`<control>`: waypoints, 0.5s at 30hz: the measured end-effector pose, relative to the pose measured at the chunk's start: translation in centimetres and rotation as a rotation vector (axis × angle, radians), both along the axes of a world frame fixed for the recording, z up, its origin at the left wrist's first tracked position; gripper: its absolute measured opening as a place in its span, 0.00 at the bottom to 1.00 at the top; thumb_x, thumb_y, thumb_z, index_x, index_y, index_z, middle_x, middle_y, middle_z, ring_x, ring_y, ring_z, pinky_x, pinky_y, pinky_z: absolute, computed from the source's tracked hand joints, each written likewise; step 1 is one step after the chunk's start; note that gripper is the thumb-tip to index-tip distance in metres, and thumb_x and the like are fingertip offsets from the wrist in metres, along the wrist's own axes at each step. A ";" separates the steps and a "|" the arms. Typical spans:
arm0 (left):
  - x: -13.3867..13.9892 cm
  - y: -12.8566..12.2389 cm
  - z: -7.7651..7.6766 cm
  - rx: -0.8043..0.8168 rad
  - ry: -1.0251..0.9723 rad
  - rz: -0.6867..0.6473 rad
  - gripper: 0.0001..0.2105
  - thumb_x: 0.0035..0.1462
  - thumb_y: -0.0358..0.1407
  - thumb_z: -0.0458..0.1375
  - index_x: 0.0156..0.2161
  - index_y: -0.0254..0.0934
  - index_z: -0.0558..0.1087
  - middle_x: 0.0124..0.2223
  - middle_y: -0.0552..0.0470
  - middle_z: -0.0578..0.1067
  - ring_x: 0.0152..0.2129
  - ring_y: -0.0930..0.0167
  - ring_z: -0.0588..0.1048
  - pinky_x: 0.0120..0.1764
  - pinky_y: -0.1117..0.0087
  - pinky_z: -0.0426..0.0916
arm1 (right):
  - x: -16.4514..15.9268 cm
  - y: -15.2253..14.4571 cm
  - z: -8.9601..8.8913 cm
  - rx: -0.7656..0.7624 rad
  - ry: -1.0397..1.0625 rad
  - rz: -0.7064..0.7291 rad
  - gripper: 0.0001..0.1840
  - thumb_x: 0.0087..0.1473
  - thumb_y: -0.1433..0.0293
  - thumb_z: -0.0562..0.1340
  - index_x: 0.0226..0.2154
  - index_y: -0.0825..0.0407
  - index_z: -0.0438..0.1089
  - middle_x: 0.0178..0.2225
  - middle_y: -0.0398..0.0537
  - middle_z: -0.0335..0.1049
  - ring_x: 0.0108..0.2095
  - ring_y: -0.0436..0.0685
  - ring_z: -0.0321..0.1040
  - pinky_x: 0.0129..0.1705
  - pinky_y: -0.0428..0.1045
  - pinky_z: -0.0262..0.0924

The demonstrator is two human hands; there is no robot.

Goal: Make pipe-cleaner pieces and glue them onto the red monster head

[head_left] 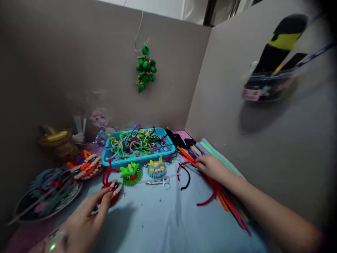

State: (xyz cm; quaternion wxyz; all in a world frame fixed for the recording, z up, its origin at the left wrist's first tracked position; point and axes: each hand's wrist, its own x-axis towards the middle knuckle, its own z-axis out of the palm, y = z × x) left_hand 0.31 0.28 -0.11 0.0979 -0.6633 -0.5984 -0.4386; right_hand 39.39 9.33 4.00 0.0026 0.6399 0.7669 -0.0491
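Pipe cleaners (233, 208), bundled, running eleven to five o'clock, right under the right hand (212, 169), clearly the nearer one; whether it grips a strand, I can't tell. Over here, the left hand (88, 212) pinches a red craft piece (115, 199), the bundle between its two and three o'clock!

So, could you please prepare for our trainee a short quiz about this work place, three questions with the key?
1. Which hand holds the red fuzzy piece?
2. True or false: the scissors lie inside the blue tray.
3. Fill in: the right hand is at a bundle of coloured ____.

Key:
1. The left hand.
2. False; the scissors lie on the light-blue cloth, in front of the blue tray.
3. Pipe cleaners.
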 end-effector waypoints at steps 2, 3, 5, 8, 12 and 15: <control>0.2 0.2 -0.2 0.003 0.023 -0.039 0.15 0.58 0.45 0.53 0.39 0.37 0.75 0.32 0.53 0.79 0.20 0.76 0.73 0.23 0.79 0.65 | -1.1 1.9 -0.9 -0.016 -0.022 -0.019 0.12 0.57 0.69 0.55 0.38 0.55 0.72 0.37 0.55 0.75 0.40 0.60 0.70 0.41 0.49 0.59; 0.2 0.3 -0.3 0.003 0.041 -0.055 0.15 0.58 0.45 0.53 0.41 0.36 0.75 0.33 0.53 0.79 0.20 0.76 0.73 0.24 0.78 0.66 | -1.6 2.8 -1.5 -0.022 -0.032 -0.030 0.12 0.56 0.69 0.56 0.39 0.56 0.71 0.38 0.57 0.74 0.40 0.61 0.70 0.40 0.50 0.59; 0.0 0.4 -0.4 0.002 0.080 -0.081 0.15 0.59 0.44 0.52 0.42 0.36 0.74 0.34 0.51 0.79 0.21 0.75 0.74 0.24 0.78 0.66 | -2.4 4.4 -2.6 -0.049 -0.039 -0.037 0.13 0.55 0.69 0.59 0.44 0.55 0.69 0.39 0.55 0.73 0.40 0.61 0.70 0.39 0.51 0.61; -0.3 0.4 -0.7 0.019 0.096 -0.091 0.14 0.60 0.42 0.52 0.41 0.35 0.74 0.34 0.50 0.79 0.23 0.74 0.76 0.27 0.78 0.68 | -3.2 6.1 -4.2 -0.102 -0.037 -0.049 0.15 0.58 0.65 0.59 0.46 0.54 0.66 0.43 0.50 0.70 0.40 0.56 0.69 0.41 0.54 0.64; -0.5 0.4 -0.8 0.038 0.085 -0.112 0.13 0.60 0.41 0.52 0.41 0.36 0.74 0.35 0.50 0.79 0.27 0.73 0.77 0.31 0.78 0.70 | -3.3 7.6 -4.9 -0.139 0.000 -0.051 0.16 0.59 0.65 0.58 0.47 0.54 0.65 0.46 0.50 0.67 0.42 0.56 0.68 0.42 0.55 0.66; -0.4 0.5 -0.9 0.046 0.074 -0.125 0.12 0.59 0.40 0.53 0.41 0.36 0.74 0.37 0.49 0.80 0.29 0.72 0.78 0.33 0.77 0.71 | -2.7 9.2 -3.4 -0.069 0.050 -0.060 0.14 0.59 0.65 0.58 0.46 0.54 0.66 0.46 0.50 0.67 0.41 0.55 0.68 0.42 0.55 0.66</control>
